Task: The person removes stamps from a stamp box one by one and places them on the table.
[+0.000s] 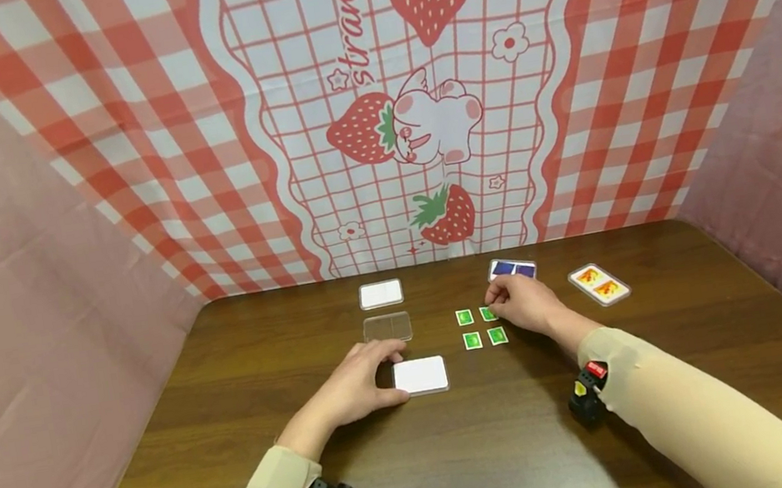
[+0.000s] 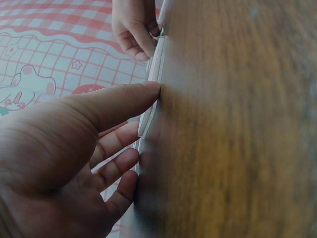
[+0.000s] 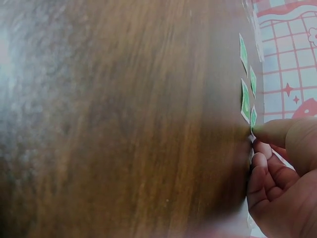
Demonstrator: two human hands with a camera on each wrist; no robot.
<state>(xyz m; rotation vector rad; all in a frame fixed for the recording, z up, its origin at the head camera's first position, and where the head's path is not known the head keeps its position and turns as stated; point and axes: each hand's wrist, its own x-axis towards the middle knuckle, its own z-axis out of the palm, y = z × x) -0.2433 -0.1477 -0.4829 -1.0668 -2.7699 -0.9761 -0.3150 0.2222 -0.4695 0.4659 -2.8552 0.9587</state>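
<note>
In the head view my left hand (image 1: 359,384) is at the left end of a white card in a clear case (image 1: 420,376) lying on the table. Its thumb touches the near edge and the index finger reaches the far side, holding the case between them. My right hand (image 1: 525,304) is at four small green square stickers or tiles laid two by two, such as the green square (image 1: 472,341) nearest the left hand. Thumb and index finger pinch the edge of the far right green square (image 3: 253,118); the fingertips partly hide it.
Behind the left hand lie an empty-looking clear case (image 1: 387,328) and another white card (image 1: 381,293). A card with dark blue pictures (image 1: 508,267) lies behind the right hand. To its right is a card with orange-yellow pictures (image 1: 598,284). A strawberry-patterned cloth (image 1: 384,194) hangs behind the table.
</note>
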